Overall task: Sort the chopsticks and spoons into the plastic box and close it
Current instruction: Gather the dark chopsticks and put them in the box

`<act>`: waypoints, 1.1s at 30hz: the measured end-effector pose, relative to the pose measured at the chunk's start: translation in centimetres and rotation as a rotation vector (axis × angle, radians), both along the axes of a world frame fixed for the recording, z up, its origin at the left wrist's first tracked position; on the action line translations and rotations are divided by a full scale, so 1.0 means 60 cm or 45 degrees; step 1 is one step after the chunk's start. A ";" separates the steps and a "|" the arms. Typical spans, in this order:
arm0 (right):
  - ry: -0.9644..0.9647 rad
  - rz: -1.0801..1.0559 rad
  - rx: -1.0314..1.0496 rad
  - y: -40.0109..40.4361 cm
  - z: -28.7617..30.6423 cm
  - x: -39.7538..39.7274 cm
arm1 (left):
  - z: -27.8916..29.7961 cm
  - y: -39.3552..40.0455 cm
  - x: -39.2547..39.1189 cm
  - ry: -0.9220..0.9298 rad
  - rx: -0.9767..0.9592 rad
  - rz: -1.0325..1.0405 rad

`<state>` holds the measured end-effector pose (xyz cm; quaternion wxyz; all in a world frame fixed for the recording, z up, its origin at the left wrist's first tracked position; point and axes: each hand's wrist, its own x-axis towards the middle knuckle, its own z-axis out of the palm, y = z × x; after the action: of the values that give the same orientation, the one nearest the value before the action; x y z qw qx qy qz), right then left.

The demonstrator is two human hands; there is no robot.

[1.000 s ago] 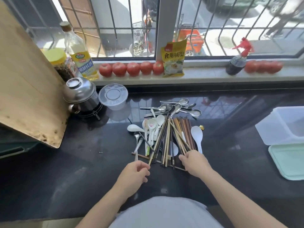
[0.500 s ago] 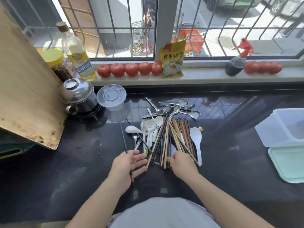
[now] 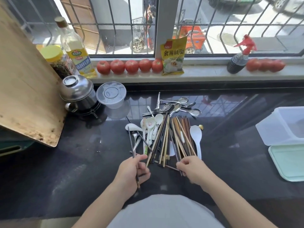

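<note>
While the left hand (image 3: 130,171) pinches a dark chopstick (image 3: 133,150) between thumb and curled fingers, its tip reaching past the knuckles toward the white spoons (image 3: 150,127), the sound course is probably to keep pulling sticks one by one and lay them parallel. Just right of those fingers lies the chopstick pile (image 3: 171,140), metal spoons (image 3: 177,107) beyond it. The right hand (image 3: 191,170) curls on the near ends of a few sticks at the pile's right side. Bare black counter (image 3: 230,162) right of that hand gives room to carry bundles to the open plastic box (image 3: 283,127), well apart, its lid (image 3: 289,163) lying in front of it.
</note>
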<state>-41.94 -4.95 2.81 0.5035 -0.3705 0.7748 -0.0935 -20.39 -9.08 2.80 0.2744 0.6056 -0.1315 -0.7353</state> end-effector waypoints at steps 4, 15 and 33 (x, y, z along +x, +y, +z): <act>-0.141 0.271 -0.122 0.008 0.038 0.060 | 0.006 -0.003 -0.039 0.204 -0.040 0.004; 0.708 0.007 -0.210 0.040 -0.055 -0.013 | -0.039 0.004 0.015 -0.054 -0.055 0.176; 0.893 0.292 -0.214 -0.013 -0.107 -0.037 | -0.023 0.009 -0.002 -0.022 -0.032 -0.033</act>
<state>-44.17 -5.75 -3.60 0.1827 -0.5046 0.8432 0.0327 -20.51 -8.51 1.44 0.2713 0.6067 -0.1508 -0.7319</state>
